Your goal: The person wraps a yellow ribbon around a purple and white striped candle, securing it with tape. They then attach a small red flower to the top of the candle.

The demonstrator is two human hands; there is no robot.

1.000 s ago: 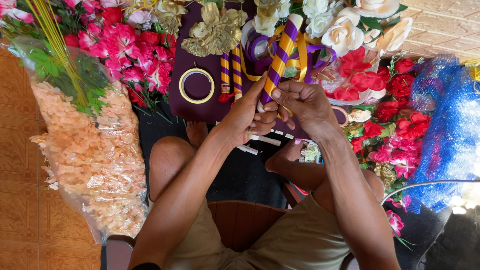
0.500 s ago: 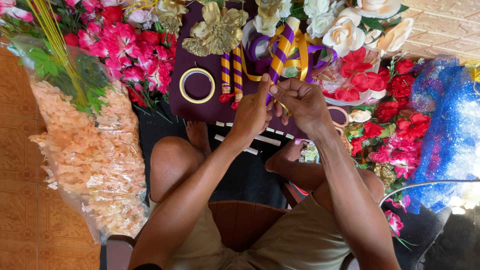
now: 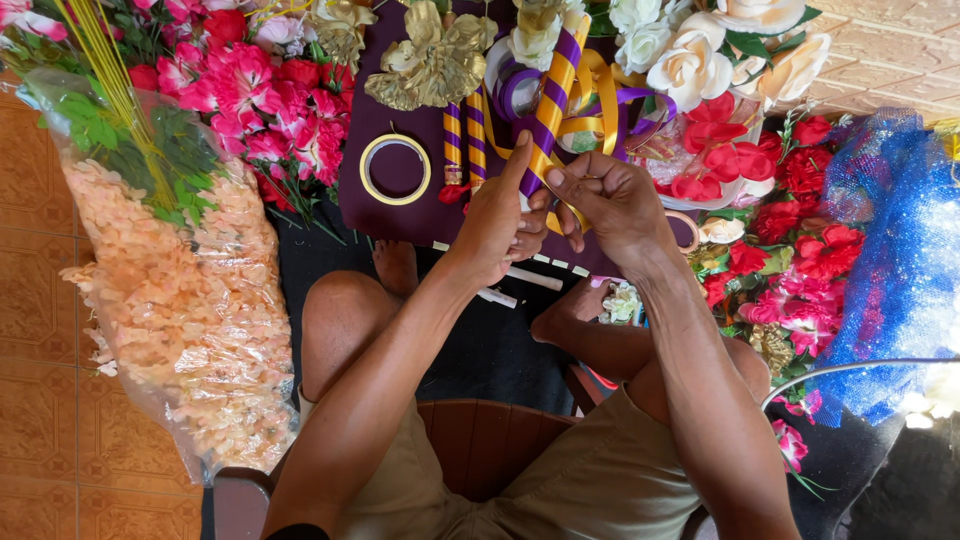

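My left hand (image 3: 498,218) grips a stick (image 3: 552,100) wrapped in spiral purple and yellow ribbon, index finger stretched up along it. My right hand (image 3: 612,203) pinches the yellow ribbon (image 3: 601,92) at the stick's lower end, right beside the left hand. Loose purple and yellow ribbon loops lie behind the stick on a dark purple board (image 3: 382,195). Two shorter wrapped sticks (image 3: 463,143) lie on that board.
A yellow tape roll (image 3: 395,169) and gold fabric flower (image 3: 430,65) lie on the board. Pink and red artificial flowers (image 3: 270,105) are left, a clear bag of peach petals (image 3: 185,310) below them, cream roses (image 3: 700,60), red flowers (image 3: 800,240) and blue mesh (image 3: 890,230) right.
Both hands shifted slightly on the stick; my left index finger now stretches higher along it, and the right hand holds the ribbon closer to the stick's end.
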